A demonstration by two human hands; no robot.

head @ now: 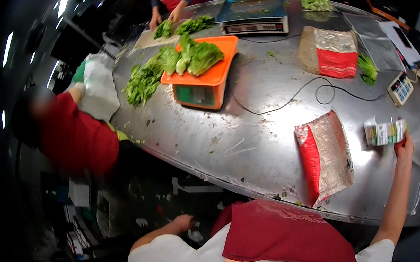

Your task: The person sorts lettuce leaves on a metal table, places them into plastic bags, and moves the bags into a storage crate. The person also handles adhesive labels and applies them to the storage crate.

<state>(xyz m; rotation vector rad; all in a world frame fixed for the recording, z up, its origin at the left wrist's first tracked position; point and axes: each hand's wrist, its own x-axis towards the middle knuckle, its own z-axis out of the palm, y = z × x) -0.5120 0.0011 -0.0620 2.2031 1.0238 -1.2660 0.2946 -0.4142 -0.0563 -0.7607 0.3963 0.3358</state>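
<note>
My right hand [406, 145] reaches out over the right side of the metal table, closed around the end of a small printed carton [383, 133]. Something red shows by its fingers, too small to name. My left hand [183, 223] hangs low beside my body, off the table, and its fingers are too blurred to read. Between my apron and the table's middle lies a red and tan printed bag [333, 156], close to the near edge. A calculator [400, 89] sits beyond the carton.
An orange scale [198, 95] bears lettuce [204, 57], with leafy greens [143, 84] beside it. Another scale [254, 17] and a second printed bag [331, 53] stand farther back. A black cable [299, 96] crosses the metal table [202, 134]. Two people work at the left and far edges.
</note>
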